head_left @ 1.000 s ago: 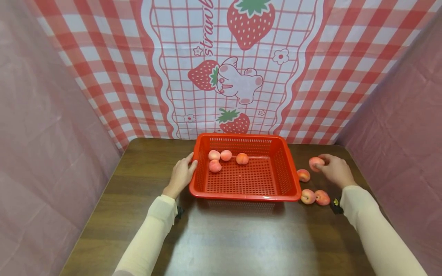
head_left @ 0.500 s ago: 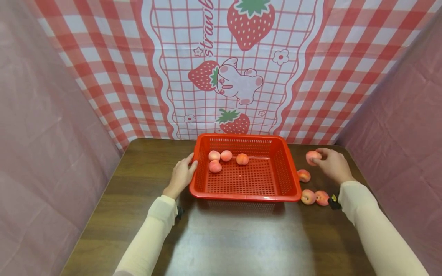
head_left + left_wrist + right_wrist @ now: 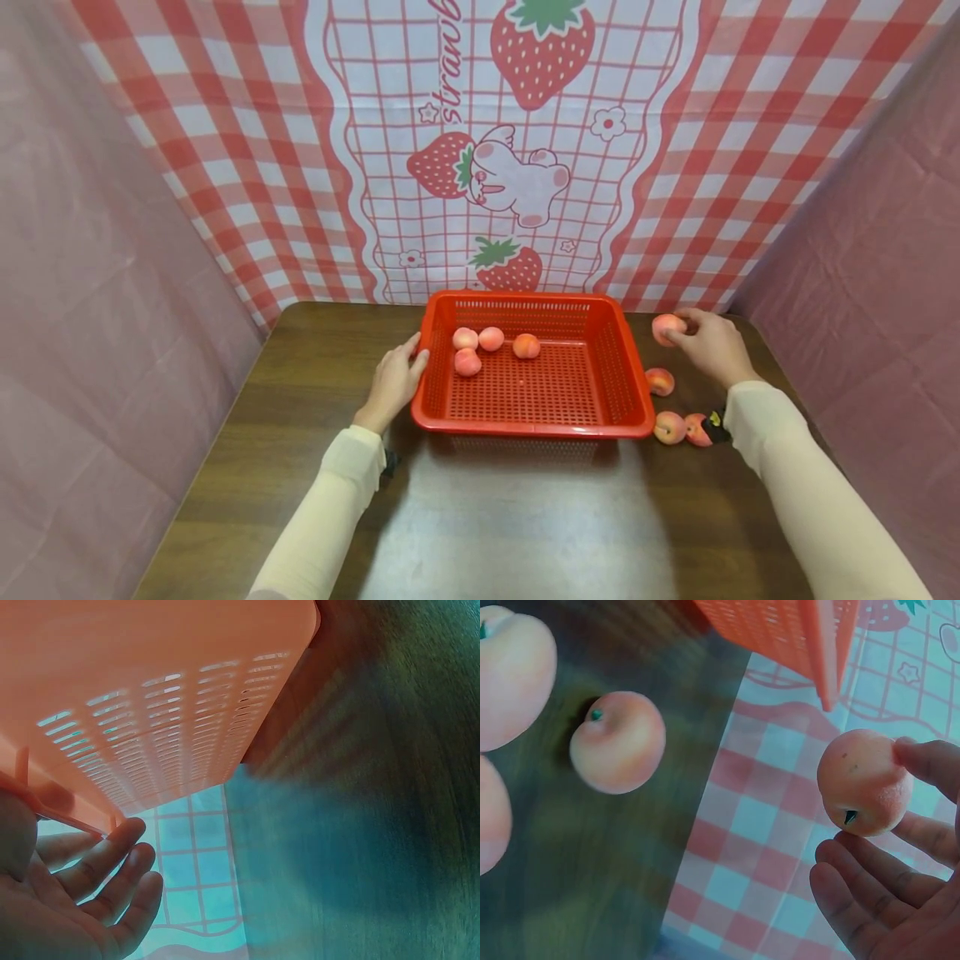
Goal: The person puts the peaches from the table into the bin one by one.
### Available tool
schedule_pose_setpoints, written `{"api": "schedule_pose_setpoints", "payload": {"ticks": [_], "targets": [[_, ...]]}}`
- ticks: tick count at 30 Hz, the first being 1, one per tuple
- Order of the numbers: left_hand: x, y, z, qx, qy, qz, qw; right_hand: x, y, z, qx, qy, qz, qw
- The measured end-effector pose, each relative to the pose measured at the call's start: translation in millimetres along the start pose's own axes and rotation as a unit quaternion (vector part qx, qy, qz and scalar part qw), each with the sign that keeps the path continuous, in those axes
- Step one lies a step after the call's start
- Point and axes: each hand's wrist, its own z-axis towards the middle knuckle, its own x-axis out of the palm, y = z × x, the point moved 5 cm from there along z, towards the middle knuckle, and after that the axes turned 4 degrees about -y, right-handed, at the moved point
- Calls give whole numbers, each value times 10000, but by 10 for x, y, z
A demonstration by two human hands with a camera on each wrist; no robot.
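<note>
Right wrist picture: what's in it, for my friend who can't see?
A right hand holds a peach near a red basket. To the left, another whole peach and two more cut off by the picture's edge lie on a wooden table. Behind is a checked cloth.

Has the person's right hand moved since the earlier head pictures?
Yes: against the red rectangular plastic basket, the right hand, pinching a round pinkish-orange peach, has shifted leftward and up in the head view.
</note>
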Motion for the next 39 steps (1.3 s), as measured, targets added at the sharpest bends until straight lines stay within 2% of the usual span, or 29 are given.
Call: {"api": "schedule_pose_setpoints", "payload": {"ticks": [8,13,21,28,39], "targets": [[13,-6,6,10,-16,-20,10000,42,158,120,-96,18,96,9999],[19,-21,15,52,6,3,10000,129,234,177,-20,203,245,9995],[36,-11,13,-65,67,-59,9999,284,366,266,-202,296,266,9990],[24,-22,3,13,21,-76,10000,415,486,333,-35,533,422,9977],[12,12,8,-24,-6,-74,10000,595,701,434,-218,694,211,9971]]}}
